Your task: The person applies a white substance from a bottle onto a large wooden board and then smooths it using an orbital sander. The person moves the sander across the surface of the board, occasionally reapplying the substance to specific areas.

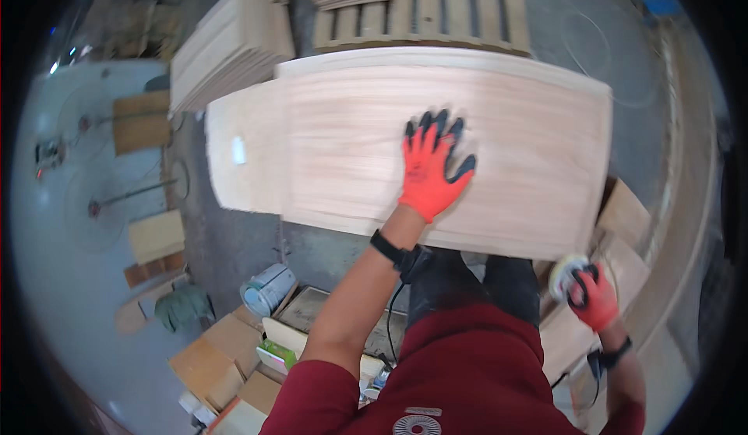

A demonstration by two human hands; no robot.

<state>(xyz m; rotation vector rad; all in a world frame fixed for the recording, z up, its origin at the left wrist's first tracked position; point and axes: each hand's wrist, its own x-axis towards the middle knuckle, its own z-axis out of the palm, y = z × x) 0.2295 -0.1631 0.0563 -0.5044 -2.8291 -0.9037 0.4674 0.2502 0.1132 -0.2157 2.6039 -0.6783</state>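
Note:
A large pale wooden panel (351, 139) lies in front of me, its long side running left to right. My left hand (432, 162), in a red glove with black fingertips, rests flat on the panel near its middle, fingers spread. Off the panel's near right corner, my right hand (596, 299) in a matching glove is wrapped round a disc sander (570, 278). The sander's pale round pad faces the panel's corner; the fingers hide much of its dark body.
A smaller pale board (245, 148) extends from the panel's left end. Stacked boards (234, 42) and a slatted pallet (436, 7) are beyond. A bucket (266, 288) and cardboard boxes (214, 349) stand at lower left. More boards (623, 213) lie at right.

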